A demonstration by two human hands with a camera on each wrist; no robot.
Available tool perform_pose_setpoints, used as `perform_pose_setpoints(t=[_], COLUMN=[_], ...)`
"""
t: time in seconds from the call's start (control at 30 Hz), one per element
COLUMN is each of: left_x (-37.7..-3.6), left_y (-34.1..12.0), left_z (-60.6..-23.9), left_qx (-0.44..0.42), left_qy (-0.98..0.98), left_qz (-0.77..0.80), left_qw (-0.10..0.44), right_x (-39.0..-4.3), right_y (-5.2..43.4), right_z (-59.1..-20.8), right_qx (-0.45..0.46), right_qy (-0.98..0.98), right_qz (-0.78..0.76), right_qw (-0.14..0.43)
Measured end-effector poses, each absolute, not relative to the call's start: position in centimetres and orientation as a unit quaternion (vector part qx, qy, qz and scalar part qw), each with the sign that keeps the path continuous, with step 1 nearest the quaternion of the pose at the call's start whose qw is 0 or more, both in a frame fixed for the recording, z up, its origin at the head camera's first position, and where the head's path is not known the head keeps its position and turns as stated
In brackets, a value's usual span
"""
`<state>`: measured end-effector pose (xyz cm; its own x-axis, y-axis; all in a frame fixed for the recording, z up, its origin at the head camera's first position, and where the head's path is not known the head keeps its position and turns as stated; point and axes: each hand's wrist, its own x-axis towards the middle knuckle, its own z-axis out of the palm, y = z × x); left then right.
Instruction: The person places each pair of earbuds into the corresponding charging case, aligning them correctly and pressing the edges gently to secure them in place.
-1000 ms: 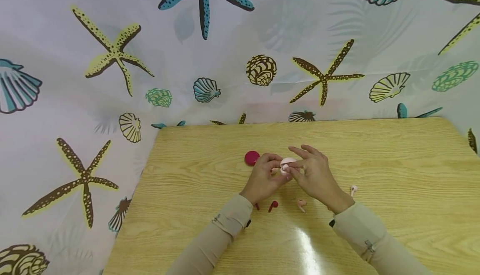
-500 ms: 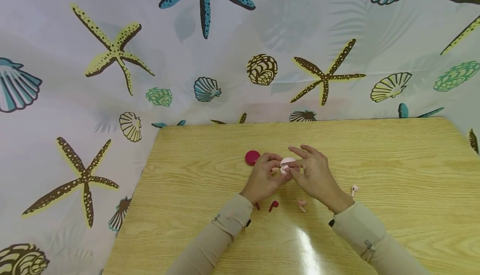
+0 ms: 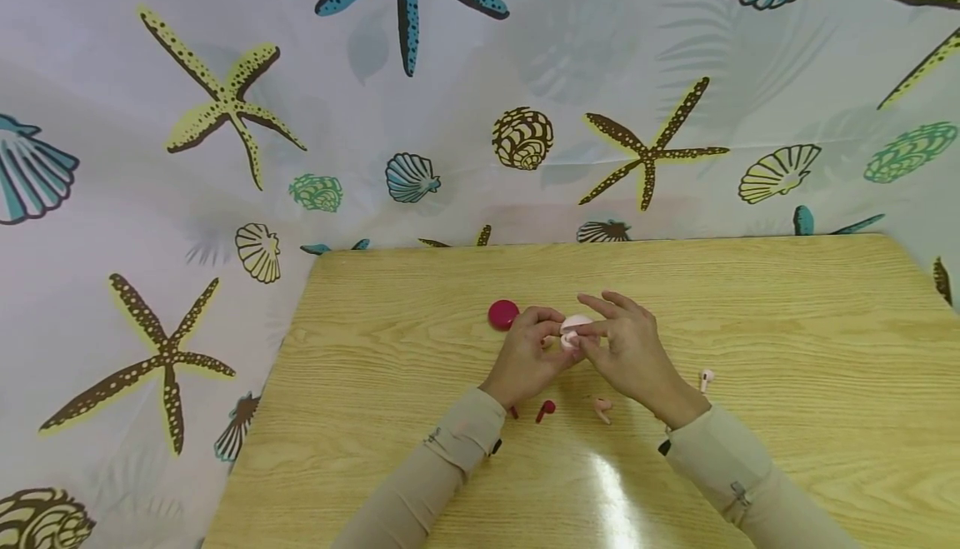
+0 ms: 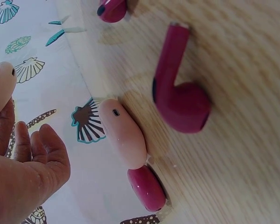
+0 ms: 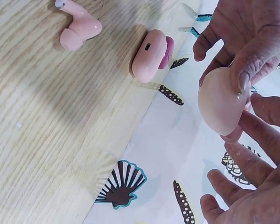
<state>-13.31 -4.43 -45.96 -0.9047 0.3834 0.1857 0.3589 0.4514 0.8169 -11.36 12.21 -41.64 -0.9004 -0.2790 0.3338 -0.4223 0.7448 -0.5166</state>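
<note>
Both hands are pinching the pale pink earbud case (image 3: 576,326) between fingertips: left hand (image 3: 527,357) curling underneath, right hand (image 3: 628,351) with spare fingers spread; its contents are hidden.

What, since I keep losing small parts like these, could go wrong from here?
1. The case is smooth and rounded, held above the table only by the fingertips of the left hand and right hand. That light grip might slip and drop it.
2. The red bud and pink bud lie loose close to the wrists, so a sleeve could sweep them away.
</note>
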Motion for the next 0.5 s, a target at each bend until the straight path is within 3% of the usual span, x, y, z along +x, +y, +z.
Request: perform_pose_setpoints(t=[0.27, 0.5], left_x=[-13.3, -13.3], left_y=[-4.3, -4.2], left_z=[-45.9, -45.7], left_qx=[0.214, 0.215], left_qy=[0.854, 0.858], left_qz=[0.474, 0.465], left_qw=[0.018, 0.016], right_x=[-12.1, -12.6], right_y=[14.2, 17.0], right_z=[-40.4, -39.3], right_qx=[0.190, 0.155], right_qy=[-0.898, -0.895], right_qz=[0.334, 0.337], right_qw=[0.214, 0.248])
